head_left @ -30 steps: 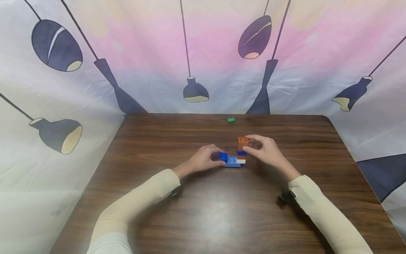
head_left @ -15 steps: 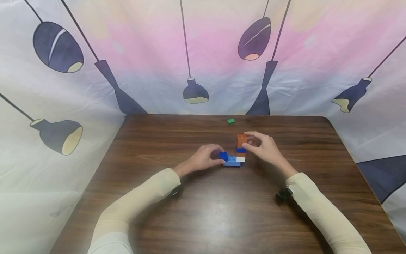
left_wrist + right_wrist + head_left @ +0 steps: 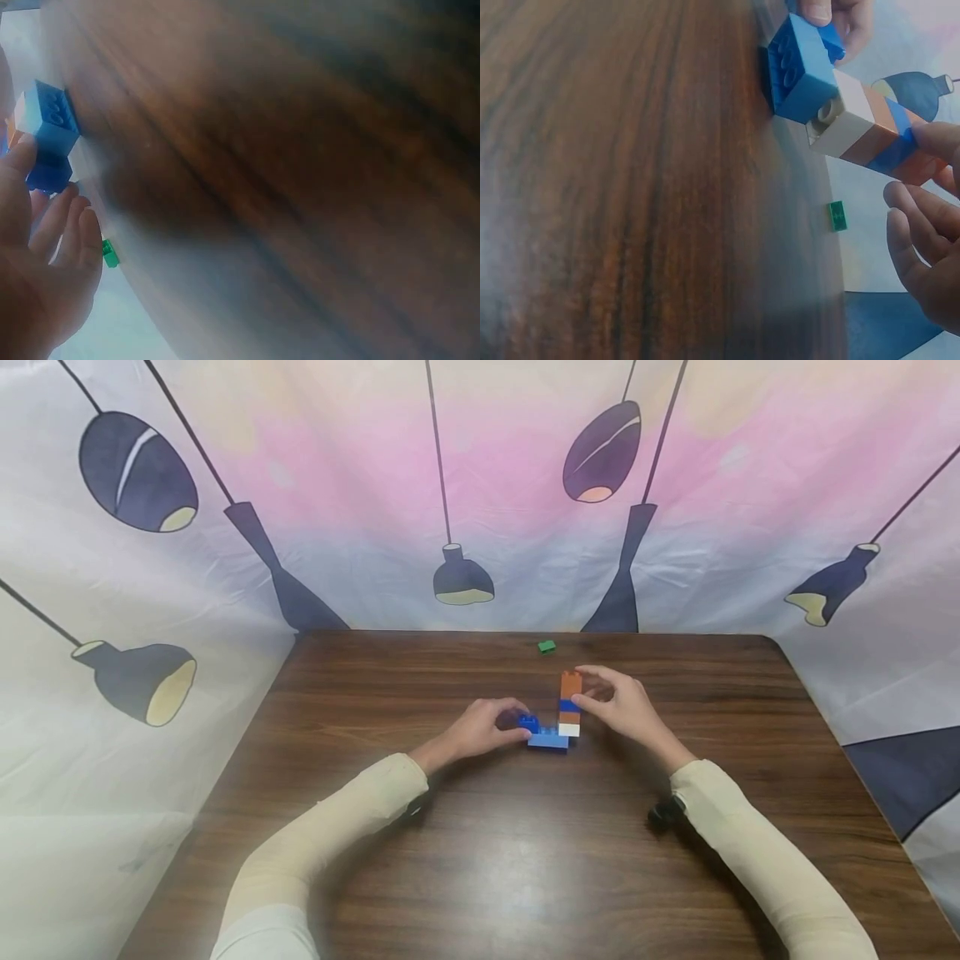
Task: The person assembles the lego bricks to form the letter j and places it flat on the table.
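Observation:
My left hand (image 3: 480, 729) pinches a dark blue brick (image 3: 529, 723) fixed on the left end of a light blue brick (image 3: 547, 739). The light blue brick's hollow underside shows in the right wrist view, raised from the table. At its right end stands a stack of an orange brick (image 3: 571, 683), a thin blue brick (image 3: 567, 705), another orange brick (image 3: 569, 718) and a white brick (image 3: 568, 729) at the bottom. The white brick overhangs the light blue one; whether they are fully pressed together I cannot tell. My right hand (image 3: 626, 703) pinches the stack's upper part.
A small green brick (image 3: 547, 647) lies alone near the far edge of the brown wooden table (image 3: 495, 860). Behind the table hangs a cloth (image 3: 375, 510) printed with lamps.
The stack has tipped back, so its front face shows more and its top studs less. The light blue brick has tilted and shifted slightly upward in view. Both hands keep their hold.

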Demonstrator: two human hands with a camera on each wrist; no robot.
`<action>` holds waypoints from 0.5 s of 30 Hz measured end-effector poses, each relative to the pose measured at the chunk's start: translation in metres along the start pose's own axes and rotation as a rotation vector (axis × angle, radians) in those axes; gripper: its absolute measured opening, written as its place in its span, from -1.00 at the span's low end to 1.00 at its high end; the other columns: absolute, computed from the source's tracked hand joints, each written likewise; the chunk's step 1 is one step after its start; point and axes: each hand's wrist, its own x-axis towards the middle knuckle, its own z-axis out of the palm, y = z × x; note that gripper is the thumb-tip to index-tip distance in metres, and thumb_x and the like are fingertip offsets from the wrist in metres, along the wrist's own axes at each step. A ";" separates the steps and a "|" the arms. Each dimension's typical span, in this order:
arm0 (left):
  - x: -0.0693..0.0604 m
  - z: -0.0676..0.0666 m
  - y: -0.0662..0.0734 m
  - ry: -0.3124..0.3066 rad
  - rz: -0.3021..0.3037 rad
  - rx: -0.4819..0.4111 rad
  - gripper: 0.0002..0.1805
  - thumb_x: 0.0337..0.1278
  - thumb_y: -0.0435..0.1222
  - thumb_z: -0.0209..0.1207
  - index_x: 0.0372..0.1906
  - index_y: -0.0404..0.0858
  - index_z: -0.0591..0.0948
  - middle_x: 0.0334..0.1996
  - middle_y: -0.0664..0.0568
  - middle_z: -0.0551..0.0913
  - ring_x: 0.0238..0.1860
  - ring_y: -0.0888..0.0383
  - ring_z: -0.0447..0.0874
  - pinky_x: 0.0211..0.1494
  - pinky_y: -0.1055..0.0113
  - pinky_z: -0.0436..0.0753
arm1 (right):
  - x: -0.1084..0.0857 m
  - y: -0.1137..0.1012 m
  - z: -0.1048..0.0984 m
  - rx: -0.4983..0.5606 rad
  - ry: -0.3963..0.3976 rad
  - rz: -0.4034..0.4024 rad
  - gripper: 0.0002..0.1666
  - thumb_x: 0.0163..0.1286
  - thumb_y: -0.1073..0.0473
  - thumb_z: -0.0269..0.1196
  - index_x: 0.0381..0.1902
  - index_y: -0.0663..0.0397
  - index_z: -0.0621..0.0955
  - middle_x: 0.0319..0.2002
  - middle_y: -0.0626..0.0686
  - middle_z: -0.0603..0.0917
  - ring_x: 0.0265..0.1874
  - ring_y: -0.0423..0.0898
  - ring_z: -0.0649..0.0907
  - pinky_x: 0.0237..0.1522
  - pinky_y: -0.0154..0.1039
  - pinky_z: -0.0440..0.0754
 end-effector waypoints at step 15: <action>0.003 -0.001 0.000 0.030 -0.016 -0.013 -0.57 0.33 0.02 0.30 0.14 -0.14 0.67 0.07 0.05 0.75 0.18 0.13 0.67 0.24 0.15 0.60 | 0.014 0.015 0.004 0.071 -0.043 0.120 -0.31 0.35 -0.19 0.39 0.31 0.03 0.57 0.20 0.14 0.67 0.09 0.11 0.70 0.01 0.10 0.68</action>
